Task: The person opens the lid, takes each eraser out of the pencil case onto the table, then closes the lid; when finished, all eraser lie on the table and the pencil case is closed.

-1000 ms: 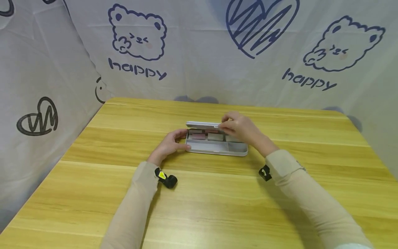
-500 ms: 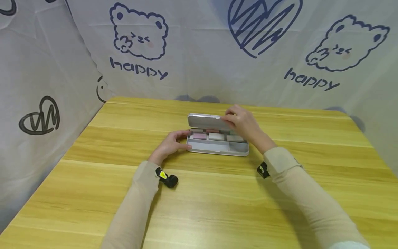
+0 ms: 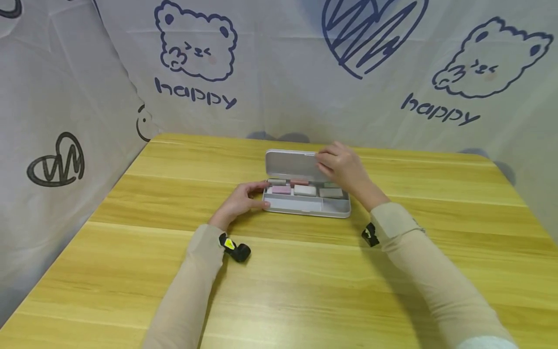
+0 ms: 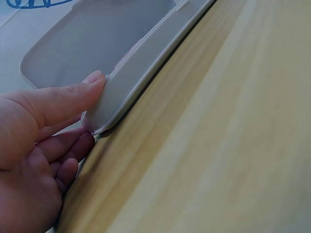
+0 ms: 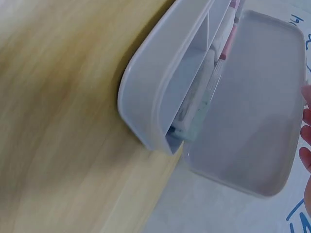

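A white pencil case (image 3: pixel 285 212) stands on the table with its lid (image 3: pixel 289 165) raised nearly upright at the back. In its rear section lie several small blocks that look like erasers, among them a pink one (image 3: pixel 281 190), a white one (image 3: pixel 304 190) and a grey one (image 3: pixel 331 193). My left hand (image 3: pixel 237 201) grips the case's left end, its thumb at the front corner, as the left wrist view shows. My right hand (image 3: pixel 344 167) holds the lid's upper edge near its right side; in the right wrist view only fingertips (image 5: pixel 306 116) show there.
The case's front section has a divider (image 3: pixel 321 204) and a long tray beside it. Under everything is a wood-grain table (image 3: pixel 287 286). A white cloth (image 3: pixel 279 87) with bear and heart drawings hangs behind the table's far edge.
The lid has swung up and back from a low angle to nearly upright, with my right hand rising along with it. My left hand has stayed at the case's left end.
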### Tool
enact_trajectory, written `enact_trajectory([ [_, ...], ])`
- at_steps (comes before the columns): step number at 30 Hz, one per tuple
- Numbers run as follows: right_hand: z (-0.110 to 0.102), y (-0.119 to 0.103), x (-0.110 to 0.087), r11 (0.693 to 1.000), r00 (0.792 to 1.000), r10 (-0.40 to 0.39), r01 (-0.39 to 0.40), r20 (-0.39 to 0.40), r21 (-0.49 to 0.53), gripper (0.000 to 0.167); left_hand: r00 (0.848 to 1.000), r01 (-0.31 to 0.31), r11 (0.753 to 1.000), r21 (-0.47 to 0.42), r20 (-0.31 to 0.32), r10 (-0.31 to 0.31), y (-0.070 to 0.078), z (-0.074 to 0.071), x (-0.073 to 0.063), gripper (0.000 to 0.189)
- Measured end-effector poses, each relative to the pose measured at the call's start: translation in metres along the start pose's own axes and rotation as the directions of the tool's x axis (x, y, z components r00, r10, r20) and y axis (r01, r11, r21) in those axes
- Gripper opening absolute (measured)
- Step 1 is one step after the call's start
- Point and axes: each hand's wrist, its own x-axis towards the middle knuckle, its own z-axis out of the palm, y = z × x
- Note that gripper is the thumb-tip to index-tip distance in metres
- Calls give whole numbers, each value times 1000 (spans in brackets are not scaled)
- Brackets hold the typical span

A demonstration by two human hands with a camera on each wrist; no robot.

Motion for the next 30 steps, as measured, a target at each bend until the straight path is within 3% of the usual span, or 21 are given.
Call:
enact_trajectory([
  [9, -4, 6, -7, 994, 982, 109, -106, 157, -27, 30, 1000, -1, 1000, 15, -8, 2, -1, -1, -1, 56],
  [16, -6, 9, -9, 979, 941, 204, -198, 270, -51, 40, 1000, 9, 1000, 13, -12, -9, 1, -1, -1, 56],
  [26, -7, 15, -11, 962, 869, 266, -266, 417, -59, 51, 1000, -6, 1000, 9, -7, 6, 4, -1, -2, 56],
  [30, -5, 16, -13, 963, 859, 263, -260, 439, -69, 52, 1000, 0, 1000, 12, -9, 0, 5, -1, -3, 55],
])
